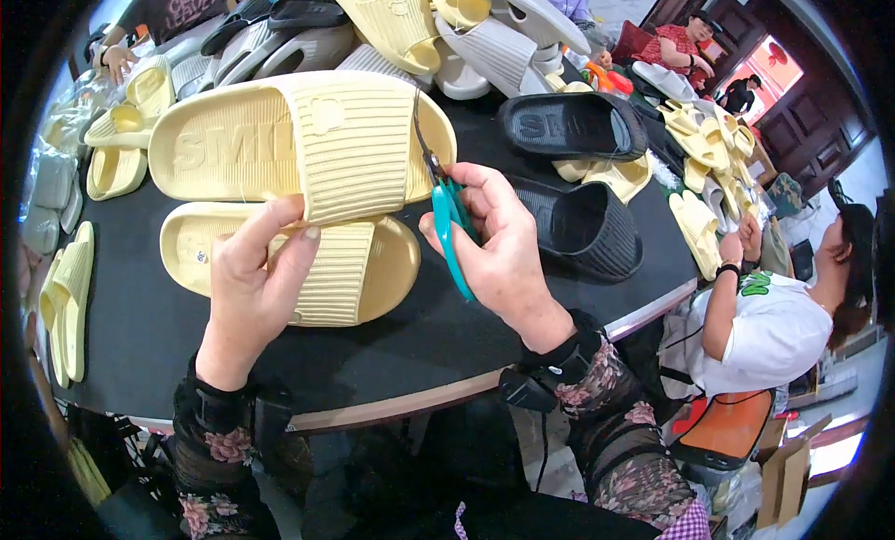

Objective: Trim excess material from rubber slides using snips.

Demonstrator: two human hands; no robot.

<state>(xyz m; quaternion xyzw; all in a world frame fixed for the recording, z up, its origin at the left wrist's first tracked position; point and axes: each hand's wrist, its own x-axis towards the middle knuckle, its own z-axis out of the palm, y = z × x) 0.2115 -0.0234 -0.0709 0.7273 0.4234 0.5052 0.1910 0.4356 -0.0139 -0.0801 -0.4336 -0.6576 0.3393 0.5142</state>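
Observation:
My left hand (254,277) pinches the near edge of a pale yellow slide slipper (356,153) between thumb and fingers, at the lower corner of its ribbed strap. In my right hand (508,246) is a pair of scissors (445,228) with teal handles. Their dark, slim blades point away from me, along the front edge of that strap; whether they touch it I cannot tell. A second yellow slipper (390,272) lies nearer me on the black table, partly hidden by my left hand.
Two black slippers (583,228) lie right of my scissors. Yellow and grey slippers (396,27) are heaped at the back. Clear plastic bags (70,121) crowd the left. Beyond the table's right edge (653,309) sits a person in white (769,326); other people are farther off.

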